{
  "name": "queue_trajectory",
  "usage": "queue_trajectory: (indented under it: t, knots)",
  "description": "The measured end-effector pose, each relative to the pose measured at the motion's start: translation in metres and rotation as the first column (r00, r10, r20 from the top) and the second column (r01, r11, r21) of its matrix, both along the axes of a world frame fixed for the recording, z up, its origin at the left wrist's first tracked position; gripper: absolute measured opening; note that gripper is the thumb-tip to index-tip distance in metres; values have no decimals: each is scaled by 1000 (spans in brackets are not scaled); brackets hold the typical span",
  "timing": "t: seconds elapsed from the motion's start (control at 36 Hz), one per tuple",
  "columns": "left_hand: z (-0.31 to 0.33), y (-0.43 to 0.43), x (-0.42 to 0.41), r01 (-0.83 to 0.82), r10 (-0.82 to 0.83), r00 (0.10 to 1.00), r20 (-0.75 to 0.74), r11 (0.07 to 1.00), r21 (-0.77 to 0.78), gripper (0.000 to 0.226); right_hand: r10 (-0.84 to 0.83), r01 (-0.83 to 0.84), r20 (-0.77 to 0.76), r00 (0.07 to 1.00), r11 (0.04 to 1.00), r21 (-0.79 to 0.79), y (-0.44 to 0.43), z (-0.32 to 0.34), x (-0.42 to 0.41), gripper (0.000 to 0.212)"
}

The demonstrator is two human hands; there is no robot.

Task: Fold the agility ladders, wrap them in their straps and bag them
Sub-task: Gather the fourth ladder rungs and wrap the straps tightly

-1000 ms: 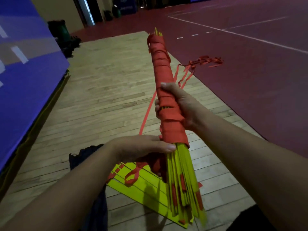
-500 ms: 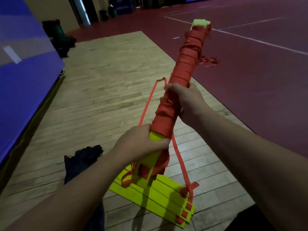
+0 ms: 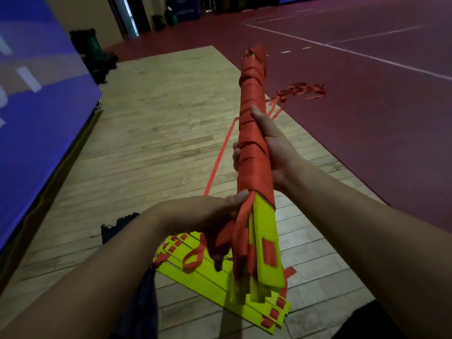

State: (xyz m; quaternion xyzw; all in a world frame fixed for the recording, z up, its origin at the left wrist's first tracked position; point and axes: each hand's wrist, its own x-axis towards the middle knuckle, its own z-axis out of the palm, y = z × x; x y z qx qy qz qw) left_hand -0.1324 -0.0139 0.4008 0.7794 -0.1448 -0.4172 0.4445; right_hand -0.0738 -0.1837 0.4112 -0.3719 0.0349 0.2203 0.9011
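A folded agility ladder bundle (image 3: 254, 133), yellow rungs wound in red strap, points away from me above the floor. My right hand (image 3: 271, 148) grips its wrapped middle from the right side. My left hand (image 3: 215, 223) holds the loose red strap (image 3: 238, 231) at the bundle's near end, where bare yellow rungs (image 3: 267, 253) stick out. A second stack of yellow rungs (image 3: 212, 282) with red strap tabs lies on the wood floor below. A dark bag (image 3: 117, 228) lies on the floor to the left, partly hidden by my left arm.
A thin red strap (image 3: 217, 162) trails over the wood floor toward a tangle of red strap (image 3: 300, 90) on the maroon court. A blue padded mat (image 3: 36, 113) lines the left side. Dark bins (image 3: 90, 48) stand at the far left.
The bundle has swung back from leaning right and turned about its axis. My left hand moved from the yellow end to gripping the red strap beside it.
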Motion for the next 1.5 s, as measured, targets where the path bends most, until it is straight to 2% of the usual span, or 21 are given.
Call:
queue_trajectory:
  t: [0.06,0.14,0.22,0.28,0.36,0.44,0.47,0.53,0.61,0.75,0.83,0.86,0.92,1.0,1.08,1.14,1.19,1.25,1.31,1.36,1.5]
  knots:
    - [1,8,2,21,-33,994,103,993,113,104,4,18,96,995,975,-221,-2,2,-2,45]
    - [-1,7,5,0,-16,985,172,996,92,82,-72,169,225,972,878,-449,-4,-2,-1,43]
    - [-16,-8,0,-72,-28,929,369,965,253,78,-191,367,347,918,742,-561,2,-15,5,41]
    - [-32,-18,-2,-205,34,862,506,935,288,65,-229,407,360,905,717,-566,7,-22,6,45]
    - [-39,-22,1,-311,200,857,475,935,169,59,-221,359,317,922,793,-492,10,-20,3,41]
    - [-29,-15,4,-279,300,907,297,954,-110,53,-183,256,267,946,929,-269,9,-7,0,54]
    - [-26,-12,3,-229,281,934,219,945,-234,47,-156,207,266,951,962,-178,8,-2,-2,57]
    - [-19,-8,0,-144,200,976,83,887,-438,59,-109,114,243,964,994,-6,7,3,-4,57]
    - [-17,-7,-4,-132,130,991,-42,834,-535,75,21,-42,132,991,986,163,13,6,-10,62]
    - [-17,-4,-4,-83,-3,981,-195,897,-434,75,123,-125,58,991,991,39,17,-4,-12,43]
    - [-5,8,0,45,-98,968,-233,974,-222,91,73,-67,66,995,995,-79,11,-8,-8,43]
    - [-2,12,2,97,-120,970,-210,988,-119,97,50,-34,96,994,987,-158,10,-7,-7,42]
    - [5,15,1,141,-138,984,-114,990,17,74,-8,61,165,986,946,-317,8,-7,-5,36]
    - [5,8,-1,49,-51,997,50,998,44,63,-128,273,301,945,814,-512,5,-10,4,39]
    - [-4,-9,-3,-50,28,977,213,994,98,58,-229,462,422,877,645,-609,7,-13,7,59]
    - [-15,-16,-5,-90,4,913,409,977,191,46,-259,504,450,855,620,-601,11,-15,3,61]
    - [-20,-17,-5,-139,32,875,483,973,187,31,-240,478,439,866,656,-584,13,-15,0,58]
    - [-17,-13,-5,-122,93,919,383,991,50,33,-232,423,405,884,766,-484,12,-8,-3,55]
    - [-13,-7,-4,-94,127,974,186,980,-177,36,-220,321,339,914,905,-278,8,3,-5,51]
    - [-8,-4,-7,-19,46,997,66,931,-365,34,-137,165,291,947,983,-77,4,13,-10,31]
    - [-17,-9,-10,75,-74,997,20,905,-418,56,150,-169,150,977,978,125,9,12,-20,48]
